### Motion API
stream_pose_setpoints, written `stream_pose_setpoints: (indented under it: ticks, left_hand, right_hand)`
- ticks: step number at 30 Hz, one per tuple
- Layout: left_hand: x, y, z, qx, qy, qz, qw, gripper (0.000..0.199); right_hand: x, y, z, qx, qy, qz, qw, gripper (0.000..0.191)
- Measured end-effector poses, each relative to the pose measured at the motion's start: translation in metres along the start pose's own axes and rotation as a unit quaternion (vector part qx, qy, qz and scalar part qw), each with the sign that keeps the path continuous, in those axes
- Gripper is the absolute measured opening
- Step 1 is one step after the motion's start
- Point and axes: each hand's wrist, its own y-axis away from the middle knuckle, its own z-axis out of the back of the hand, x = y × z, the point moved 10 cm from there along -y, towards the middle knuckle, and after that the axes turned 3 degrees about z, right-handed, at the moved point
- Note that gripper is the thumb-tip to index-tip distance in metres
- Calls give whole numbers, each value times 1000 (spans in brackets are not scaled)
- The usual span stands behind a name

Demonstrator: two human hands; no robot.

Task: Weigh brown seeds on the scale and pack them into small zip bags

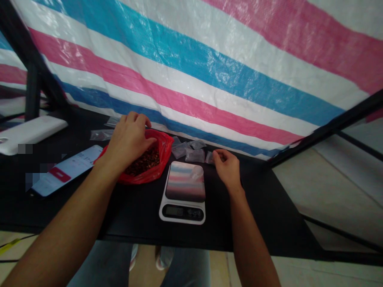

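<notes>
My left hand (128,141) rests over a red plastic bag (158,153), its fingers curled on the far rim and its thumb reaching into the opening. Dark reddish-brown dried pieces (145,162) fill the bag, though what they are is too small to tell. My right hand (228,168) pinches the edge of a small clear plastic bag (209,158). Just left of it lie several more small clear bags (194,155). Between my hands stands a white digital kitchen scale (183,193) with a shiny platform, and nothing is on it.
A smartphone (67,170) with a lit screen lies left of the red bag, beside a white rectangular device (30,133). More clear bags (101,135) lie behind my left hand. Everything sits on a black table (143,223), backed by a striped tarp (191,79).
</notes>
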Motion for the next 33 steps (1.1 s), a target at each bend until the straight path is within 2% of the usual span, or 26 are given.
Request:
stream_pose_setpoints:
  ticks: [2, 4, 6, 7, 9, 11, 14, 20, 26, 29, 33]
  left_hand:
    - [4, 2, -11, 61, 15, -5, 998, 33]
    - [-2, 10, -36, 172, 37, -59, 983, 27]
    - [-9, 26, -62, 283, 46, -112, 952, 33]
    - [-9, 32, -73, 318, 42, -123, 939, 40]
    - [-6, 38, -88, 353, 32, -120, 927, 51]
    - [-1, 36, -96, 357, 26, -107, 927, 53]
    - [4, 29, -98, 349, 15, -96, 932, 44]
    - [-7, 18, -78, 303, -14, -143, 942, 34]
    - [-8, 22, -75, 314, -32, -147, 937, 37]
    - [-8, 22, -75, 300, -17, -152, 942, 36]
    - [-4, 20, -72, 288, 16, -138, 948, 32]
  right_hand:
    - [1, 0, 1, -2, -6, 2, 1000, 35]
    - [2, 0, 2, -4, -6, 6, 1000, 35]
    - [3, 1, 1, -4, -8, 8, 1000, 35]
    - [4, 1, 1, -3, -10, 9, 1000, 35]
    - [6, 2, 0, 0, -12, 12, 1000, 35]
    - [9, 3, -2, 6, -13, 21, 1000, 35]
    - [15, 3, -5, 22, -16, 36, 999, 34]
    - [17, 4, -7, 33, -28, 47, 998, 34]
    - [18, 5, -13, 55, -29, 53, 997, 33]
    - [23, 8, -23, 127, -84, 59, 986, 29]
    - [26, 19, -39, 245, -141, 22, 959, 21]
